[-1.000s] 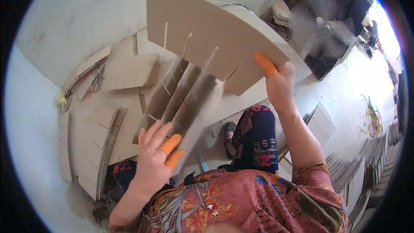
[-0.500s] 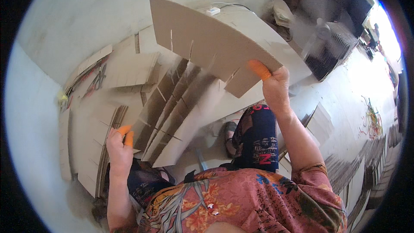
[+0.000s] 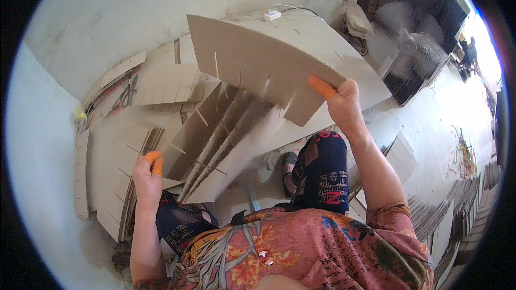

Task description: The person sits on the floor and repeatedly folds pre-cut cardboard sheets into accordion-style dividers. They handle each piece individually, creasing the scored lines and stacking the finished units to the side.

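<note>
My right hand (image 3: pixel 344 99), with an orange cover on the thumb, grips the right end of a wide slotted cardboard sheet (image 3: pixel 247 56). The sheet is tilted, its slots along the lower edge. Below it, several slotted cardboard strips (image 3: pixel 215 150) fan out on edge, their upper ends meeting the sheet's lower edge; whether the slots interlock I cannot tell. My left hand (image 3: pixel 147 180), thumb and finger in orange covers, is closed at the left end of the nearest strip. A stack of slotted strips (image 3: pixel 137 182) stands on edge beside that hand.
A pale work surface (image 3: pixel 322 43) carries a white power strip (image 3: pixel 272 15). Scissors (image 3: pixel 128 96) and flat cardboard sheets (image 3: pixel 169 83) lie to the left. A fan (image 3: pixel 407 45) stands far right. Stacked cardboard (image 3: pixel 457 204) and a coloured tangle of ties (image 3: pixel 465 153) are on the right floor.
The wide sheet has come down a little and the strips' upper ends sit closer under it. My left hand has shifted slightly up and left; my right hand keeps its grip.
</note>
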A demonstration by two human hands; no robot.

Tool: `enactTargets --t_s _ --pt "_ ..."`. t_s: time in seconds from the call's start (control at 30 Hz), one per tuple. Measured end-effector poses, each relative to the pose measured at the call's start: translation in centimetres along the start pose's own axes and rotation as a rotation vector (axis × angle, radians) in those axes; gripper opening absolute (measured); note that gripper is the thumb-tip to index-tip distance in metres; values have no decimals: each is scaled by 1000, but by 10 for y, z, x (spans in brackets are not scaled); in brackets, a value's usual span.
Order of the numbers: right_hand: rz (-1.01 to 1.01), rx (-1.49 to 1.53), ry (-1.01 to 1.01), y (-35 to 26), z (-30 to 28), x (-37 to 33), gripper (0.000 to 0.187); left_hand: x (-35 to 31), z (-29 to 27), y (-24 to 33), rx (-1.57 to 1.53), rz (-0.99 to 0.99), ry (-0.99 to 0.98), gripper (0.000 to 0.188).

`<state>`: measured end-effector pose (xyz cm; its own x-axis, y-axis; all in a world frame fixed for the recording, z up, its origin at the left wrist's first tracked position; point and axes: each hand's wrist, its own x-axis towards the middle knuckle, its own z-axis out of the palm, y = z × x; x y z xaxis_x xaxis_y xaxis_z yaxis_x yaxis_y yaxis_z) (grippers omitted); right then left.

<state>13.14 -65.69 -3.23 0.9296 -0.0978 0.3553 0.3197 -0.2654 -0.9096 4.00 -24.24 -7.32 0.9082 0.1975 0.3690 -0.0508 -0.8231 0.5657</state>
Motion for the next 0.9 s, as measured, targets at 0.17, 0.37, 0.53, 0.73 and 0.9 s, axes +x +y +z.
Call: enactTargets --t_s 0.17,0.37,0.53,0.73,0.9 --pt "37 -227 -119 13 -2 -2 20 2 -1 -5 -7 -94 -5 16" --pt "-54 6 -94 36 17 -17 15 -3 -3 48 118 328 154 30" --pt "-182 -18 -46 33 24 -13 11 -3 24 143 0 602 -205 38" --pt "-288 6 -2 38 34 -3 9 22 83 152 77 490 -575 38" --pt "-289 -100 -33 65 29 -13 11 22 93 162 -44 414 -680 35"
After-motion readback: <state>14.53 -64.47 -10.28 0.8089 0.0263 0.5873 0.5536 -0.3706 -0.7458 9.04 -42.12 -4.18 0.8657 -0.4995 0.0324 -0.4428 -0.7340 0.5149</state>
